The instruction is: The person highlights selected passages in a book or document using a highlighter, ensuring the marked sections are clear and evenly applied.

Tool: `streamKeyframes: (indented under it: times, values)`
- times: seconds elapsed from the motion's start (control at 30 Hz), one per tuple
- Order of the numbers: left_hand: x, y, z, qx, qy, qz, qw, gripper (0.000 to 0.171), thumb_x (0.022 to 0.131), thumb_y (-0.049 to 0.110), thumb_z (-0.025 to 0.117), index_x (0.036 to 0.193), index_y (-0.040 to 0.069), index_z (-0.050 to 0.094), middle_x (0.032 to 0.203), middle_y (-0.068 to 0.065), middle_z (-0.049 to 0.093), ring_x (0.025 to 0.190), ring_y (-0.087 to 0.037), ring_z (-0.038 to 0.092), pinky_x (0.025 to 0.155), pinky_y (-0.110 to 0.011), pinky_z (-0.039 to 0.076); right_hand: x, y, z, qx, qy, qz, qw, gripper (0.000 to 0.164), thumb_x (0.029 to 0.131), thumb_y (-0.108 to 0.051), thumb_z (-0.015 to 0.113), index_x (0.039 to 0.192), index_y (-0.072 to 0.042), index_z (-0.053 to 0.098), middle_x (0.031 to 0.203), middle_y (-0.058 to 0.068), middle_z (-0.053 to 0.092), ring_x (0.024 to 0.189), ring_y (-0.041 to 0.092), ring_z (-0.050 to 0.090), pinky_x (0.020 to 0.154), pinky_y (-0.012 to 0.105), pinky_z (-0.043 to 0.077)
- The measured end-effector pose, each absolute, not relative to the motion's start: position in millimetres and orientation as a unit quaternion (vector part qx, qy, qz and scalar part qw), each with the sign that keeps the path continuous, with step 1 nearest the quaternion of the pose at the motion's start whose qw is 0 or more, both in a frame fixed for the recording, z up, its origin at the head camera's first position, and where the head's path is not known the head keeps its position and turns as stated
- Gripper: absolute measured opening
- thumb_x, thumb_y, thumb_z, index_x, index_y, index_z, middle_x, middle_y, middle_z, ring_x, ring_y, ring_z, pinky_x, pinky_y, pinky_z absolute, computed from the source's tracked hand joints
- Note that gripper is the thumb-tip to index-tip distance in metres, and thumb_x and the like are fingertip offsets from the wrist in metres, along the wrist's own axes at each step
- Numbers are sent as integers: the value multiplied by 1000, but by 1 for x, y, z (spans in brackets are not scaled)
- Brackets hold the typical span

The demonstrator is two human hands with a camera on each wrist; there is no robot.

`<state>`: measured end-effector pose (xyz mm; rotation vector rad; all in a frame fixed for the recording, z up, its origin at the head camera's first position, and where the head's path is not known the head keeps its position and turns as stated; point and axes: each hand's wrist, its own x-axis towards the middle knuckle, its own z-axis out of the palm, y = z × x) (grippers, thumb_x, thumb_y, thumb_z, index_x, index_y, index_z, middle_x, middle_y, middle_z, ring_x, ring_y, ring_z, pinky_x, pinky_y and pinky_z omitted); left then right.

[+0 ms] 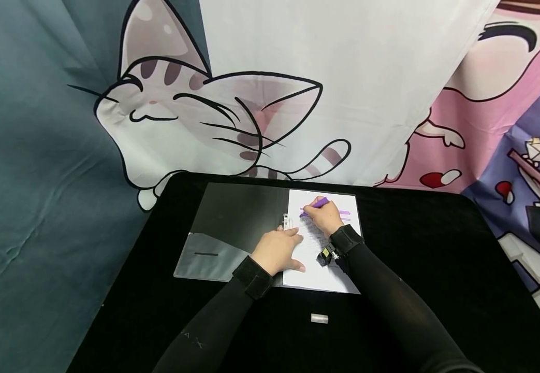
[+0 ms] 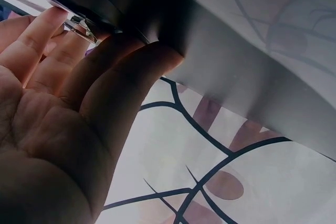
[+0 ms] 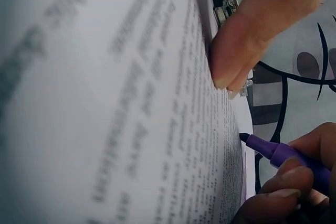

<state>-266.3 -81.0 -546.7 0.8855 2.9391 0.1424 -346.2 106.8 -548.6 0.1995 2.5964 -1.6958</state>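
Between its thumb and fingers my right hand (image 1: 327, 217) pinches a purple highlighter (image 1: 320, 202), tip down at the upper part of a printed sheet (image 1: 309, 274). In the right wrist view the dark tip of the highlighter (image 3: 270, 149) meets the paper beside the fine print. Purple strokes (image 1: 344, 212) mark the top lines of text. My left hand (image 1: 276, 249) rests with spread fingers across the sheet's left edge and the folder's spine, just below the metal clip (image 1: 286, 220). The sheet lies in an open dark folder (image 1: 242, 207).
A clear pocket (image 1: 209, 259) with a slit covers the folder's lower left. On the black table (image 1: 437, 259), a small whitish cylindrical piece (image 1: 319, 318) lies in front of the folder. Behind hangs a cloth printed with a cartoon cat (image 1: 181, 119).
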Motion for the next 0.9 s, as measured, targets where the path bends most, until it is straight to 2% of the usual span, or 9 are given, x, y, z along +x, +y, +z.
streamKeyframes:
  times: [0.13,0.17,0.47,0.73,0.9]
  values:
    - [-260,-81,-535,286,957,44,35,87,87,70,90,156,21,71,168,-3,65,146,-43,70,113,-52,65,-347,108,-549,58,839,-540,17,22,94,-10,75,75,-16,64,69,-8,55,70,14,48,62,26,38]
    - [-254,-80,-523,283,957,42,44,84,88,67,91,155,21,72,167,-3,65,145,-43,70,112,-52,65,-347,108,-549,59,841,-538,18,22,93,-10,75,75,-16,64,69,-8,55,70,14,48,61,26,38]
    - [-257,-79,-527,283,957,40,47,85,87,67,92,156,22,71,168,-3,65,146,-43,70,113,-52,64,-344,108,-546,50,837,-544,13,20,93,-7,74,77,-14,64,72,-8,55,70,13,50,60,23,39]
    - [-289,-81,-596,304,951,55,1,96,78,83,88,155,28,72,168,0,65,141,-36,75,104,-53,68,-345,111,-545,44,841,-539,16,17,94,-7,74,80,-11,65,68,-8,57,64,10,51,56,22,39]
    - [-292,-81,-602,309,951,25,-8,98,77,90,83,156,32,71,168,4,65,139,-35,76,100,-50,70,-347,112,-544,47,841,-539,22,16,93,-7,74,80,-12,64,69,-7,57,65,12,51,56,22,40]
